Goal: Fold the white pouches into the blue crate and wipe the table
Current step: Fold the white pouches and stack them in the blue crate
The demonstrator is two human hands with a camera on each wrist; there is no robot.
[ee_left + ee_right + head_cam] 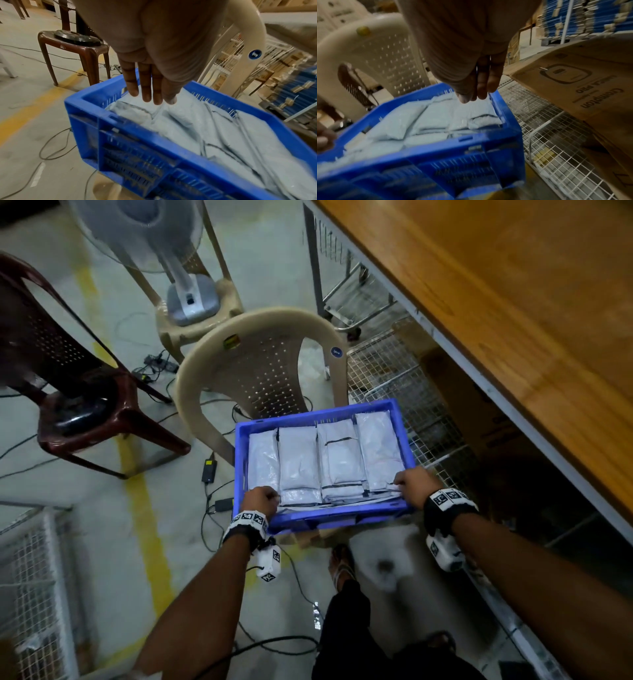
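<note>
The blue crate (240,460) sits on the seat of a beige chair (260,357), with folded white pouches (298,460) lying side by side in rows inside it. My left hand (261,501) is over the crate's near left corner. In the left wrist view its fingers (145,86) point straight down onto a pouch (240,142) inside the crate (82,108). My right hand (412,484) is over the near right corner. Its straight fingers (481,86) reach the rightmost pouch (436,119) beside the crate wall (505,115). Neither hand holds anything.
The wooden table (513,285) runs along the right, with a wire mesh basket (394,378) and a cardboard box (573,83) under it. A maroon chair (68,371) stands at the left, and a fan (164,241) on another chair behind. Cables lie across the floor (212,474).
</note>
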